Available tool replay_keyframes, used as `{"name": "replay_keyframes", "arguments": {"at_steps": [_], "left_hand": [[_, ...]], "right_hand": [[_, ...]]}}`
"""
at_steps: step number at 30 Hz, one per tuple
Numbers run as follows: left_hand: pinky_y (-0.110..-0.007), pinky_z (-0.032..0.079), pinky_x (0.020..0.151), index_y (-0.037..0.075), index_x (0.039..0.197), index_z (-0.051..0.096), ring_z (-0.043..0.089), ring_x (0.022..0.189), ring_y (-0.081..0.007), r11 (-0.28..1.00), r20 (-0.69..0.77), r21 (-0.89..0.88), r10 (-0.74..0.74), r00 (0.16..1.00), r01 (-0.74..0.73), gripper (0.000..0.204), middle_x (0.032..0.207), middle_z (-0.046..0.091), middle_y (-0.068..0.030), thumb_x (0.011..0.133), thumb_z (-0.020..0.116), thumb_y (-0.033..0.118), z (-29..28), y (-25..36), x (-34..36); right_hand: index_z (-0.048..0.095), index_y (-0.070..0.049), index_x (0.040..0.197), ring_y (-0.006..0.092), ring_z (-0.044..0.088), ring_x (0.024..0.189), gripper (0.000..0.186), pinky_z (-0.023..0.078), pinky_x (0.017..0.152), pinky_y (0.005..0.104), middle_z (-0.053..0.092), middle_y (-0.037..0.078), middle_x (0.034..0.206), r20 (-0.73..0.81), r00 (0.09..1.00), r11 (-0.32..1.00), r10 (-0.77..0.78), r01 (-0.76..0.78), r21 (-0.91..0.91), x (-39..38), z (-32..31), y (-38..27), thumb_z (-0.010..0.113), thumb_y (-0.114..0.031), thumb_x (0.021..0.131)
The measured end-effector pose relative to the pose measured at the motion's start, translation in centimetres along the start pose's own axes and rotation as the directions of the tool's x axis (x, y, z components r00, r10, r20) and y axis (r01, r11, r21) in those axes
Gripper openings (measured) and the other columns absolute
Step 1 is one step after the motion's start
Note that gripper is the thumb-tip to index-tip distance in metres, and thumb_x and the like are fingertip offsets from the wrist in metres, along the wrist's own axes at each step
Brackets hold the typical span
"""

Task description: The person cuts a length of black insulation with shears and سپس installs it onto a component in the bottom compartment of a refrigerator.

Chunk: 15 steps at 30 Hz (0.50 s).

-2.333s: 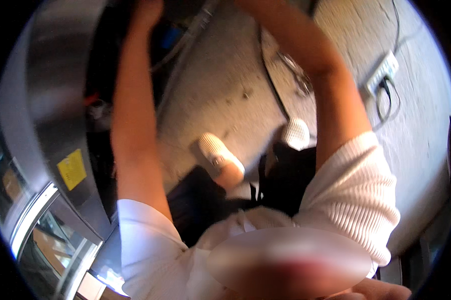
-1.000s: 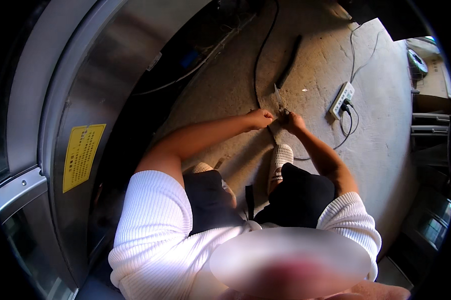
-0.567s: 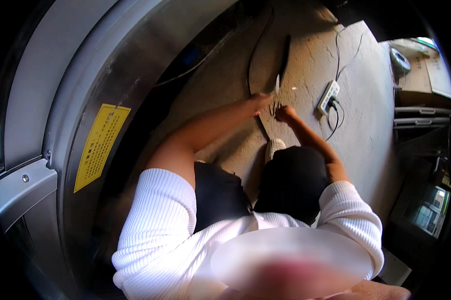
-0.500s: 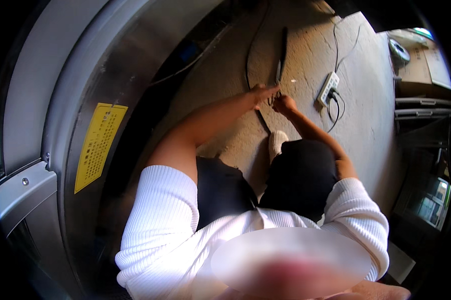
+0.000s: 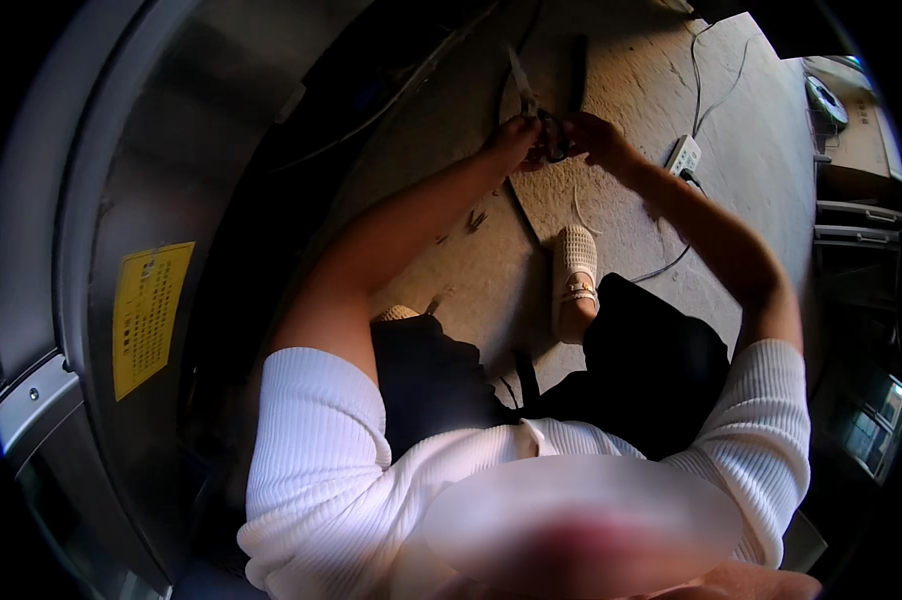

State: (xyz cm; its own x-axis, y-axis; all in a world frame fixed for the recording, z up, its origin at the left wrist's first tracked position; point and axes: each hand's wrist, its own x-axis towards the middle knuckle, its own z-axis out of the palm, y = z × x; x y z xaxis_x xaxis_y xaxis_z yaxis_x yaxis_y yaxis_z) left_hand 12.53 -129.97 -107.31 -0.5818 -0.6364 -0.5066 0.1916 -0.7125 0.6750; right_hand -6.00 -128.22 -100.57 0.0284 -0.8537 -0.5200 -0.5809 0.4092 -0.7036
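I crouch on a concrete floor with both hands out in front of me. A pair of scissors (image 5: 523, 88), pale blades pointing up and dark handle loops, is between my hands. My left hand (image 5: 516, 140) has its fingers curled round the scissors near the pivot. My right hand (image 5: 593, 140) grips at the dark handles, its fingertips partly hidden. A black cable (image 5: 524, 220) runs beneath them, and a short dark strip (image 5: 579, 70) lies just beyond. My woven beige shoe (image 5: 576, 260) is below my hands.
On the left stands a steel cabinet (image 5: 221, 100) with a yellow label (image 5: 151, 310) and a dark gap along its base. At the right are a white power strip (image 5: 684, 154) with plugs and cords, a cardboard box (image 5: 861, 145), stacked dark panels (image 5: 856, 238) and a coiled roll (image 5: 826, 100).
Both hands have moved forward and up from the floor, lifting the scissors, whose blades now stand out beyond my fingers. Small pale and dark bits now show on the floor below them.
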Motion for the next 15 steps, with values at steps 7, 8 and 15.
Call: {"name": "replay_keyframes", "arguments": {"at_steps": [7, 8, 15], "left_hand": [[-0.033, 0.054, 0.082, 0.013, 0.124, 0.052, 0.061, 0.092, -0.0145, 0.993, 0.113, -0.113, 0.031, 0.993, -0.019, 0.033, 0.106, 0.061, -0.001, 0.1, 0.049, 0.035, -2.0, 1.9, -0.6], [-0.033, 0.054, 0.082, 0.013, 0.123, 0.053, 0.061, 0.091, -0.0145, 0.994, 0.101, -0.106, 0.025, 0.995, -0.015, 0.032, 0.106, 0.062, -0.0011, 0.1, 0.05, 0.035, -2.5, 1.8, -0.2], [-0.032, 0.053, 0.083, 0.012, 0.112, 0.06, 0.061, 0.09, -0.0127, 0.972, -0.231, 0.218, 0.138, 0.963, -0.087, 0.027, 0.098, 0.063, -0.0008, 0.1, 0.05, 0.033, -2.8, 3.5, 0.0]], "right_hand": [[0.058, -0.012, 0.116, 0.0052, 0.058, 0.089, 0.038, 0.045, 0.067, 0.022, 0.065, -0.001, 0.103, 0.353, 0.932, 0.965, -0.079, -0.017, 0.26, 5.0, -3.1, -0.2, 0.057, -0.043, 0.094], [0.059, -0.013, 0.116, 0.0056, 0.057, 0.091, 0.037, 0.045, 0.066, 0.0225, 0.064, -0.002, 0.104, 0.396, 0.914, 0.957, -0.091, -0.03, 0.289, 5.6, -2.9, 0.3, 0.056, -0.043, 0.094], [0.064, -0.005, 0.107, 0.0197, 0.068, 0.083, 0.025, 0.054, 0.07, 0.0349, 0.07, 0.01, 0.092, 0.113, 0.852, 0.816, -0.511, 0.522, -0.248, 5.2, -1.8, 0.9, 0.068, -0.016, 0.085]]}}
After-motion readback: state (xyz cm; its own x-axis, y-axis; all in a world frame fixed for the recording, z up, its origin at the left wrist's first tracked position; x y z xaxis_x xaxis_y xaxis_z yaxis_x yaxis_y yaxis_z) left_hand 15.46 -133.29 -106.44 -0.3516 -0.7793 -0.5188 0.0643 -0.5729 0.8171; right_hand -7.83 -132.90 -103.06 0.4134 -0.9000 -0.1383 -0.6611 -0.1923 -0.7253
